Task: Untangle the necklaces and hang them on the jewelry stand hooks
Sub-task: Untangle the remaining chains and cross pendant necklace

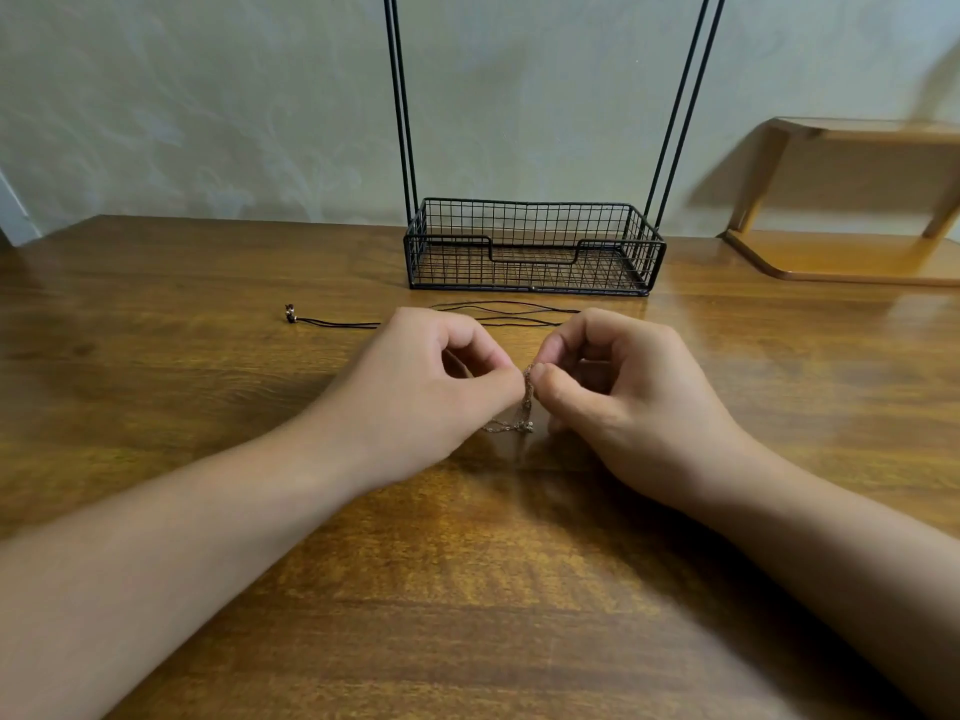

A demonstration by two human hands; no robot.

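The left hand [441, 387] and right hand [618, 392] each pinch the fine chain [525, 402], judged light, limp and snag-prone; grip beside the knot.

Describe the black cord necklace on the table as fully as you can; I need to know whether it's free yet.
The black cord necklace is a thin dark cord lying flat on the wooden table, in front of the wire basket. Several strands run side by side behind both hands, which hide its middle. Its left end carries a small dark pendant or bead cluster. Neither hand visibly holds it.
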